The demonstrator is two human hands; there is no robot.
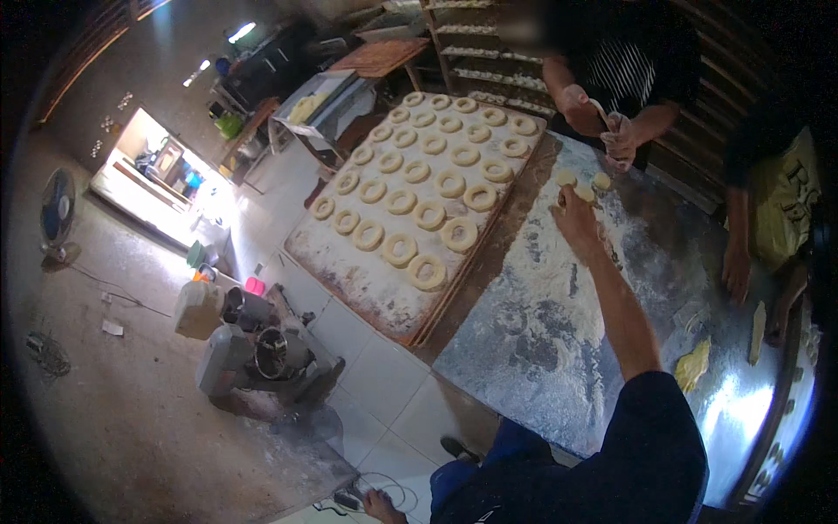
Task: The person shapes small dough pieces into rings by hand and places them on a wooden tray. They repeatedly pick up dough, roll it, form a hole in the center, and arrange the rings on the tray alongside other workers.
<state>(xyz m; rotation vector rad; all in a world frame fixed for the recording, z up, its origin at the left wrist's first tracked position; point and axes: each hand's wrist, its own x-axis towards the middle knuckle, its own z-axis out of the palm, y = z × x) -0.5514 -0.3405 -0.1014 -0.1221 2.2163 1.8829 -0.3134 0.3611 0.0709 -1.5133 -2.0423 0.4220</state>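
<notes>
My right arm stretches across the floured table. At the far end, my right hand has its fingers bent and closed down on a small piece of dough. Touching or just past the fingertips is a round dough piece, and another dough piece lies to the right. Low at the bottom edge, my left hand shows only in part, its fingers apart and holding nothing visible, close to a dark plug and cables. Across the table, a co-worker's hands hold a strip of dough.
Many dough rings lie in rows on a floured wooden board left of the table. A grey machine stands on the floor, with a pale jerrycan behind it. Flattened dough lies near my right elbow. Another person's arm hangs at right.
</notes>
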